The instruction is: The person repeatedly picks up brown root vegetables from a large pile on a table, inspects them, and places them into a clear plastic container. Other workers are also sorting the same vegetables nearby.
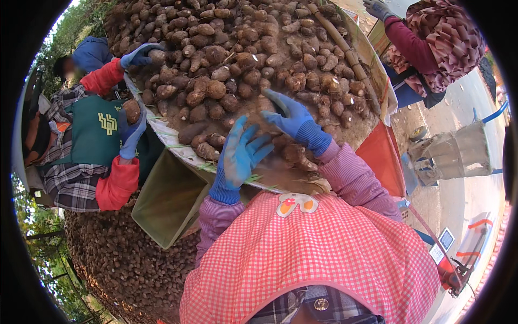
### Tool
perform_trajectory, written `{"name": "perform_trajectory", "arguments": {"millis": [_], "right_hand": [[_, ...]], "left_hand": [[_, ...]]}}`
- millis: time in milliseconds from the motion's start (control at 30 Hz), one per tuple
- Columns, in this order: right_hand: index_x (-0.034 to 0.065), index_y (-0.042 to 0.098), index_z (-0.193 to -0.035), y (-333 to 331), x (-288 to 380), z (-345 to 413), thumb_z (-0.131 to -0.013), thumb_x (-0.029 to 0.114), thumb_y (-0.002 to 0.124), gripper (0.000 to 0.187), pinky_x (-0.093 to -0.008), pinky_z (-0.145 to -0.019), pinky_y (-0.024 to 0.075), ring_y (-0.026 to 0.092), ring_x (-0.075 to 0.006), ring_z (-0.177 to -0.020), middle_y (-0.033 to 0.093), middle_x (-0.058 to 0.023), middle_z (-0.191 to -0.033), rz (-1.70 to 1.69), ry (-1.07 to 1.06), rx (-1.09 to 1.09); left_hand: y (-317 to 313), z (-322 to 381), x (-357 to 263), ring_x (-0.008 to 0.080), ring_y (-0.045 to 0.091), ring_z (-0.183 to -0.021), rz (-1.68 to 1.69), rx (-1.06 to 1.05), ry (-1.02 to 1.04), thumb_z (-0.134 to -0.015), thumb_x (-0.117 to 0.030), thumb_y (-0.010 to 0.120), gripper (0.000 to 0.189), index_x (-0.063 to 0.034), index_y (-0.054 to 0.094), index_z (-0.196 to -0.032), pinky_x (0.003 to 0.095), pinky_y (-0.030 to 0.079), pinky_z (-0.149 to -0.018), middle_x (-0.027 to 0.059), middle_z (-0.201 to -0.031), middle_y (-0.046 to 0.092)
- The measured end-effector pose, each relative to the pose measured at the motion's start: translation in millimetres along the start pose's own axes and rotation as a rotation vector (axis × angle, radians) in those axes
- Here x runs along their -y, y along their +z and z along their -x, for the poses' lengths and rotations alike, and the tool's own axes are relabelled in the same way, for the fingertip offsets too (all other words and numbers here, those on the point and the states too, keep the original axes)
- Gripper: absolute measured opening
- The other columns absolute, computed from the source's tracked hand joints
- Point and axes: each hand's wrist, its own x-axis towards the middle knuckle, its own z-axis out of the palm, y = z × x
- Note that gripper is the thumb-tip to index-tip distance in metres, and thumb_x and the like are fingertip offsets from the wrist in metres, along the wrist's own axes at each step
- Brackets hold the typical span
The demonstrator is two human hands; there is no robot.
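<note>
Before me a heap of brown taro corms (216,89) covers a broad sheet-lined surface. My left hand (242,152), in a blue coated glove, is raised near its front edge with fingers apart and palm turned up and sideways. It holds nothing. To its right my right hand (289,115), gloved the same way, is over the soil-covered part of the surface, thumb and fingers spread around no corm. A few elongated corms (205,150) lie just left of my left hand. Below my right hand is a knobbly corm clump (296,154), partly hidden by my wrist.
A co-worker in a green apron (95,129) stands at the left, holding corms in gloved hands. An upright green bin (172,198) is against the near left edge. A bamboo pole (348,52) lies across the right side. Another person (433,48) stands beyond it, near a handcart (451,156).
</note>
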Motion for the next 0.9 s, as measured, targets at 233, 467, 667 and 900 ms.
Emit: {"name": "perform_trajectory", "arguments": {"millis": [233,467,667,900], "right_hand": [[0.0201,0.057,-0.142,-57,-7,-17,-0.085,0.059,0.069,0.069,-0.0642,-0.117,0.0201,0.034,-0.0395,-0.146,0.044,-0.0118,-0.154,1.151,-0.056,-0.391],[0.0202,0.063,-0.136,-43,-47,71,-0.091,0.048,0.064,0.052,-0.0567,-0.12,0.0234,0.042,-0.0357,-0.143,0.053,-0.0144,-0.147,0.894,-0.119,0.105],[0.0133,0.062,-0.138,-89,-21,163,-0.09,0.03,0.069,0.052,-0.05,-0.113,0.0362,0.055,-0.0332,-0.128,0.062,-0.0134,-0.135,0.868,-0.104,-0.393],[0.0076,0.052,-0.148,-52,-28,229,-0.086,0.015,0.074,0.065,-0.0389,-0.096,0.0509,0.063,-0.0294,-0.113,0.063,-0.0164,-0.127,0.402,0.437,-0.568]], "left_hand": [[-20,-26,-5,0.0317,0.071,-0.103,0.41,0.324,-0.311,-0.101,-0.045,0.057,0.043,-0.0059,0.065,-0.119,0.046,0.06,-0.087,0.0128,-0.113,0.072],[-12,-25,-5,0.0331,0.068,-0.11,0.121,0.198,-0.012,-0.102,-0.031,0.055,0.031,-0.0042,0.068,-0.108,0.0544,0.056,-0.097,0.0161,-0.111,0.071],[-28,-9,-34,0.0255,0.07,-0.085,-0.395,0.104,0.084,-0.101,-0.019,0.056,0.022,-0.0009,0.065,-0.107,0.0411,0.059,-0.081,0.012,-0.1,0.069],[2,-16,-26,0.0307,0.072,-0.092,-2.159,0.077,-0.019,-0.088,-0.027,0.073,0.062,-0.0028,0.052,-0.141,0.0441,0.057,-0.081,0.014,-0.098,0.071]]}}
